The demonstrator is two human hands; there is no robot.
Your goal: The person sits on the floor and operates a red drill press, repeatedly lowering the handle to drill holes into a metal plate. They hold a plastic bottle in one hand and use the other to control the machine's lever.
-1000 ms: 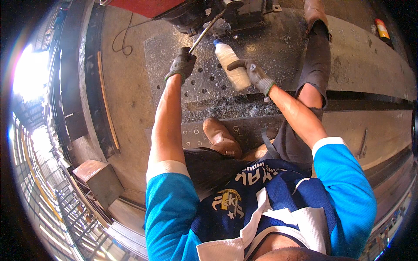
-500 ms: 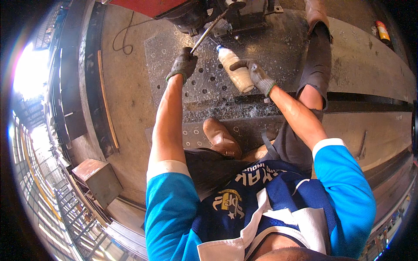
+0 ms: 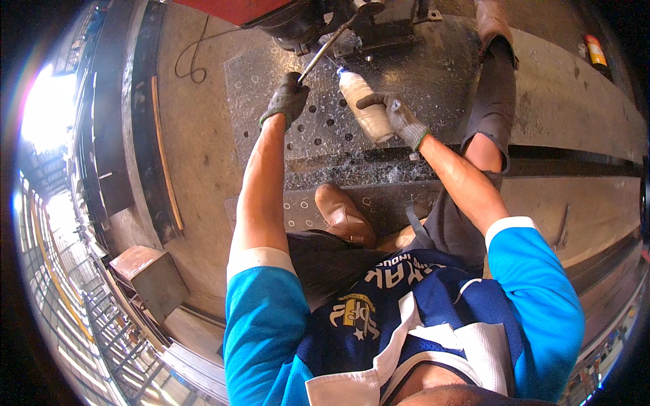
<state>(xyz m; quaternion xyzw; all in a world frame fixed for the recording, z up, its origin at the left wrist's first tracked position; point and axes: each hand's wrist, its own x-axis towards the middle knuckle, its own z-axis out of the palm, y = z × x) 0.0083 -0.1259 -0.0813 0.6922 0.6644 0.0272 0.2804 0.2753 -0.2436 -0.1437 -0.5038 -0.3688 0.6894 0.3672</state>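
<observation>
My left hand [image 3: 287, 97], in a dark work glove, is closed round the lower end of a metal lever [image 3: 326, 49] that slants up to a red and black machine [image 3: 288, 27]. In my right hand [image 3: 399, 116], gloved in grey, is a plastic squeeze bottle [image 3: 364, 107] of pale, milky liquid. The bottle is tilted, its blue-tipped nozzle pointing up and left toward the underside of the machine. Beneath both hands lies a dark metal plate [image 3: 271, 145] with round holes, strewn with metal shavings.
A brown boot [image 3: 344, 215] of mine stands at the plate's near edge. On the left are a cable [image 3: 191, 73], a long thin strip [image 3: 166, 155] and a metal box [image 3: 150, 274]. A red and orange canister [image 3: 596, 52] lies at the far right. Shavings fill a dark gap [image 3: 325, 177].
Almost nothing differs. Both hands keep their grips, and the bottle and lever stay in about the same place.
</observation>
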